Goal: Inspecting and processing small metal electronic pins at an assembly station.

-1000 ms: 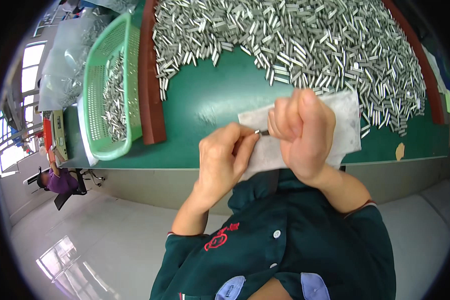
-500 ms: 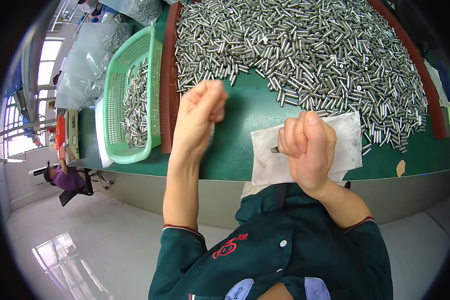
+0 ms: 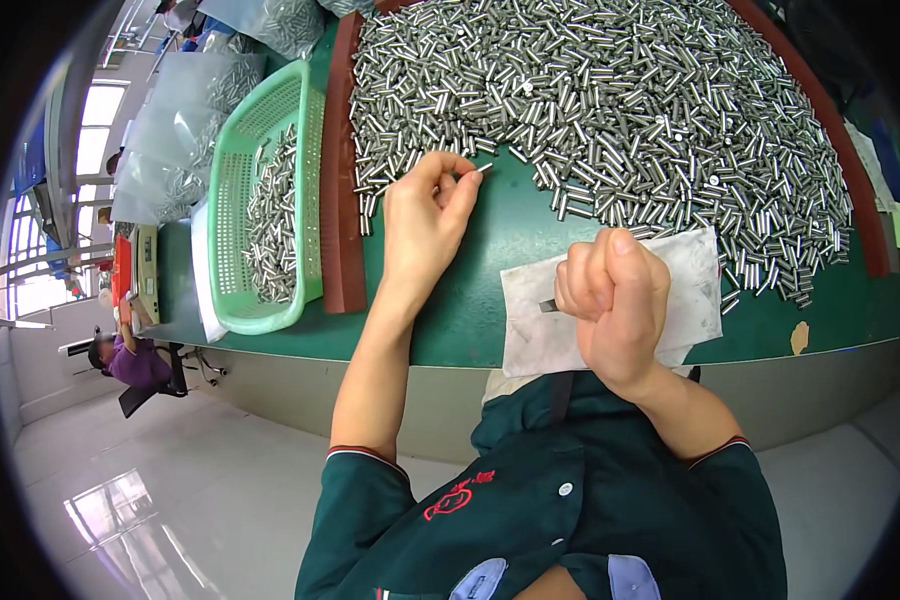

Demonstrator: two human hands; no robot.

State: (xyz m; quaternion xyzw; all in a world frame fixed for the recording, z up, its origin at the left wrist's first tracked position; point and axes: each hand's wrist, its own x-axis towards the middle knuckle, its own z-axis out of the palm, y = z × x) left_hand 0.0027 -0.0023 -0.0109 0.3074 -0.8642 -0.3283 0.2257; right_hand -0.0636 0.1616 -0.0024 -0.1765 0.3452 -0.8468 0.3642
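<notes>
My left hand [image 3: 425, 218] is over the bare strip of table in front of a large heap of short metal pins [image 3: 610, 110]. Its thumb and forefinger pinch one shiny pin [image 3: 485, 168], whose end sticks out to the right. My right hand [image 3: 618, 305] is closed in a fist, thumb on top, above a smudged white cloth [image 3: 530, 340]. From the fist's left side pokes a small dark grey piece [image 3: 548, 306]; the rest of it is hidden by the fingers.
A green plastic basket [image 3: 310, 200] holding more pins stands on the left. Brown-red rails [image 3: 343, 250] border the heap on both sides. Clear bags of pins [image 3: 175, 130] and a scale [image 3: 145, 275] sit farther left. A person in purple [image 3: 140, 362] sits beyond.
My left hand has moved right and turned from a curled fist, and a pin now shows between its thumb and forefinger. My right hand has stayed nearly still.
</notes>
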